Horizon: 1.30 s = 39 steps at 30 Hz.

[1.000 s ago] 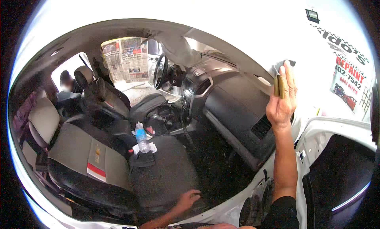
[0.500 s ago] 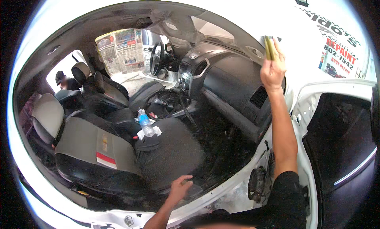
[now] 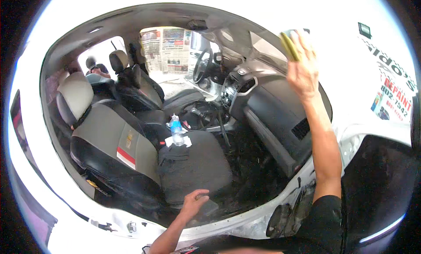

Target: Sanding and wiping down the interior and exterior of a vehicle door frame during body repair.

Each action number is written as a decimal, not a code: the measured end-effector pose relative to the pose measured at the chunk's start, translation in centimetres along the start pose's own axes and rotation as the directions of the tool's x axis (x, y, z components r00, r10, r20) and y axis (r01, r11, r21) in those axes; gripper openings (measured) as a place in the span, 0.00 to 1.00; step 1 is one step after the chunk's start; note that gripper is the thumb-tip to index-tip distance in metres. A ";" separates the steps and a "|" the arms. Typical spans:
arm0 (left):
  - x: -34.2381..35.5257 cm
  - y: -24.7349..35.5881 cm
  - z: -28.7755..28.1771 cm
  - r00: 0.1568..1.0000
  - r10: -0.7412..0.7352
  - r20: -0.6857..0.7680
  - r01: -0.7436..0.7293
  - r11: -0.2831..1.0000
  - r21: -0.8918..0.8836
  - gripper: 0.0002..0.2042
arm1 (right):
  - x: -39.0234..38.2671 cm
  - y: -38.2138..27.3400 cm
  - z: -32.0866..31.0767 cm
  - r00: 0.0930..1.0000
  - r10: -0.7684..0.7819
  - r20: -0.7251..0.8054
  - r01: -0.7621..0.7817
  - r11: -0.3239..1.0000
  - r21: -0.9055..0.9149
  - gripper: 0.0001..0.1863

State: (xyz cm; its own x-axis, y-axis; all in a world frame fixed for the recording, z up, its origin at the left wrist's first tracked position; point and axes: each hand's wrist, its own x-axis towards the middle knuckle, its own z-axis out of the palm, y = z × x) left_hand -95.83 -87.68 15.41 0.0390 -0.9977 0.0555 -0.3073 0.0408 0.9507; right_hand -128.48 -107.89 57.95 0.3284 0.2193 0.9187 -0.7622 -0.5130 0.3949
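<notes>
My right hand (image 3: 303, 67) reaches up to the white door-frame pillar, fingers laid along a flat yellow-green pad (image 3: 290, 47) and pressing it against the white surface. A greyish edge shows behind the pad; its exact kind is unclear. Lower down, my left hand (image 3: 194, 203) hovers over the front edge of the black passenger seat cushion (image 3: 199, 162). Its fingers are curled, and what they hold, if anything, is too small to make out. On the cushion's inner side lies a clear plastic bottle (image 3: 176, 132) with a blue label, on crumpled white paper (image 3: 186, 142).
The open white car door (image 3: 372, 184) stands at right. Inside are the dashboard (image 3: 272, 100), steering wheel (image 3: 202, 65) and grey-black seat backs (image 3: 116, 133). Newspaper (image 3: 169, 48) covers the far window. Another person (image 3: 99, 69) shows beyond the rear opening.
My view has swung, so the car interior sits further right in the picture. My right hand, still on the pad, has shifted slightly along the pillar. My left hand stays low by the seat.
</notes>
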 end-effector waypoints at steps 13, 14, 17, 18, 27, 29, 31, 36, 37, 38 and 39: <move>0.2 0.3 0.9 0.998 0.043 -0.046 -0.045 0.998 -0.046 0.15 | 2.2 -2.1 2.3 0.992 -0.128 -0.009 0.128 0.992 0.001 0.32; -0.3 0.3 0.5 0.999 -0.001 -0.034 0.001 1.000 -0.005 0.14 | 2.8 -3.8 2.5 0.997 -0.080 -0.017 0.081 0.995 0.064 0.32; 0.5 2.0 2.4 1.000 0.015 0.002 -0.015 0.998 -0.058 0.14 | 9.9 -9.6 5.1 0.994 -0.113 0.009 0.105 0.946 0.305 0.32; 0.8 2.2 2.8 0.998 0.060 -0.005 -0.060 0.998 -0.032 0.14 | 12.2 -11.2 6.5 0.972 -0.218 -0.086 0.232 0.947 0.221 0.25; -3.8 -0.5 -0.1 0.971 -0.063 -0.232 0.035 0.992 -0.124 0.15 | -16.7 7.5 -5.5 0.891 0.338 -0.304 -0.375 0.924 -0.074 0.25; -3.9 -0.9 -0.3 0.973 -0.136 -0.184 0.108 0.982 -0.155 0.15 | -16.7 7.5 -6.2 0.887 0.373 -0.273 -0.425 0.890 -0.165 0.25; -3.3 1.1 -0.3 0.978 -0.148 -0.144 0.142 0.988 -0.056 0.14 | -10.6 3.4 -2.1 0.931 0.277 -0.237 -0.277 0.960 0.034 0.22; 0.2 2.9 2.3 0.994 0.110 0.026 -0.111 0.994 0.015 0.15 | 9.3 -9.2 5.3 0.950 -0.290 -0.115 0.304 0.944 0.127 0.20; 1.0 3.8 3.1 0.989 0.075 0.124 -0.075 0.997 -0.001 0.16 | 11.0 -9.3 5.4 0.926 -0.366 -0.088 0.372 0.925 0.074 0.19; 0.8 3.6 3.2 0.988 0.055 0.143 -0.050 0.998 -0.039 0.16 | 12.6 -10.2 5.4 0.961 -0.227 -0.158 0.262 0.932 0.252 0.25; 0.0 4.2 2.7 0.991 0.026 0.131 -0.020 0.999 -0.051 0.16 | 14.1 -11.5 5.4 0.967 -0.220 -0.131 0.245 0.942 0.230 0.23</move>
State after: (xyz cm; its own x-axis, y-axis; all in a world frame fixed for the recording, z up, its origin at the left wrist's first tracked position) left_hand -99.67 -87.67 18.54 -0.0944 -0.9947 0.0400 -0.2596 0.0634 0.9636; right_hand -112.08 -103.42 66.36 0.4120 0.4332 0.8016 -0.5088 -0.6204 0.5968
